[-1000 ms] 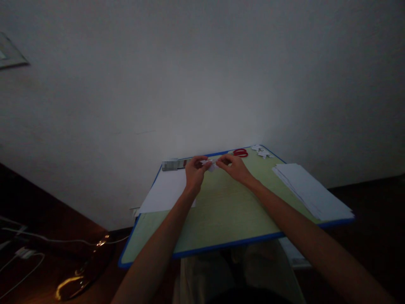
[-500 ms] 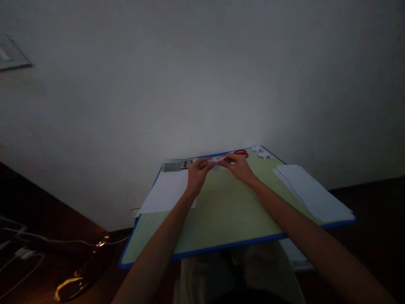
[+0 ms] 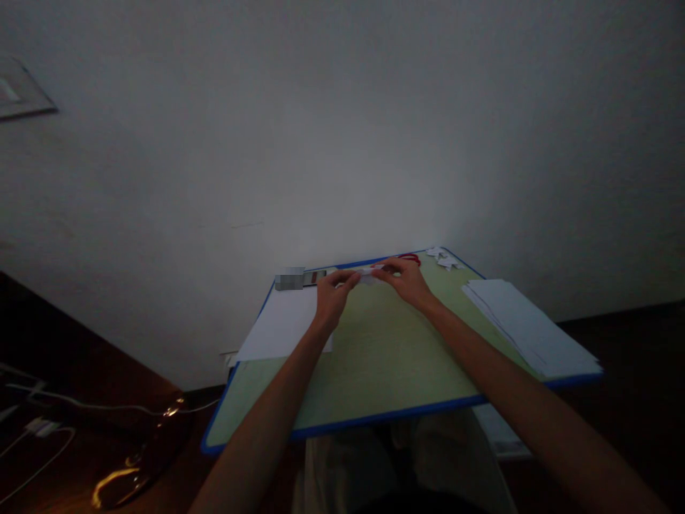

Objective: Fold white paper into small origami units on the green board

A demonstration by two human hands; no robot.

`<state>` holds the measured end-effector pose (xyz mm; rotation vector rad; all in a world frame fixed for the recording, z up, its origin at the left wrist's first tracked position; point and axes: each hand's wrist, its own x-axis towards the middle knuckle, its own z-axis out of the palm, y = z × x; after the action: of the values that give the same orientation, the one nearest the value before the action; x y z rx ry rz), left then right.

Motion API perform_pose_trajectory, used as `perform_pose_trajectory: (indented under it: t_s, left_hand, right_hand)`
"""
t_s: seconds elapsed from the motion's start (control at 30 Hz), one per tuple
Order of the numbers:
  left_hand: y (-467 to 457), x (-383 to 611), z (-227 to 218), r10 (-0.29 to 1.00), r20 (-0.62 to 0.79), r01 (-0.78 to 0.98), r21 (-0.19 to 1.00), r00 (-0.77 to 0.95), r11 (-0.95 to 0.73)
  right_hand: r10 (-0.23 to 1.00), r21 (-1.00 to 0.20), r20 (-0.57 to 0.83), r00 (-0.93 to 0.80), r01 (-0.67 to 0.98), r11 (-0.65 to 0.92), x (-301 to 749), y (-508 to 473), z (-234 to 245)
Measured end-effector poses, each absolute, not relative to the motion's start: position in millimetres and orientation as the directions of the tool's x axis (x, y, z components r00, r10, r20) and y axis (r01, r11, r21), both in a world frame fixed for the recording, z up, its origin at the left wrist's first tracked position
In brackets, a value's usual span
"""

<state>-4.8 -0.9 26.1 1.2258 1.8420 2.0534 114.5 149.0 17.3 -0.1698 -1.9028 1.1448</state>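
Observation:
A small folded piece of white paper (image 3: 367, 273) lies at the far middle of a green board with a blue edge (image 3: 374, 357). My left hand (image 3: 330, 298) pinches its left end with curled fingers. My right hand (image 3: 407, 280) presses and grips its right end, fingers bent over it. Both hands meet at the paper near the board's far edge. Red scissors (image 3: 411, 257) lie just behind my right hand, partly hidden by it.
A white sheet (image 3: 281, 323) lies on the board's left, a stack of white paper (image 3: 527, 327) on its right, several paper scraps (image 3: 443, 258) at the far right corner. A dark wooden surface with white cables (image 3: 37, 428) sits at left. A pale wall rises behind.
Both hands have shifted slightly away from me along the board. The small paper between them has been flattened into a narrower strip.

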Motion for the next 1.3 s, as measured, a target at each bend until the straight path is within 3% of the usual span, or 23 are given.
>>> perform_pose_trajectory:
  t_s: [0.83, 1.3]
  left_hand:
    - [2.7, -6.0, 20.4, 0.567, 0.462, 0.371, 0.887, -0.682, -0.277]
    - [-0.3, -4.4, 22.7, 0.574, 0.508, 0.467, 0.853, -0.642, -0.233]
  right_hand:
    - [0.489, -0.752, 0.621, -0.612, -0.29, 0.592, 112.5, 145.6, 17.3]
    - [0.534, -0.791, 0.588, -0.607, -0.296, 0.535, 112.5, 152.2, 14.9]
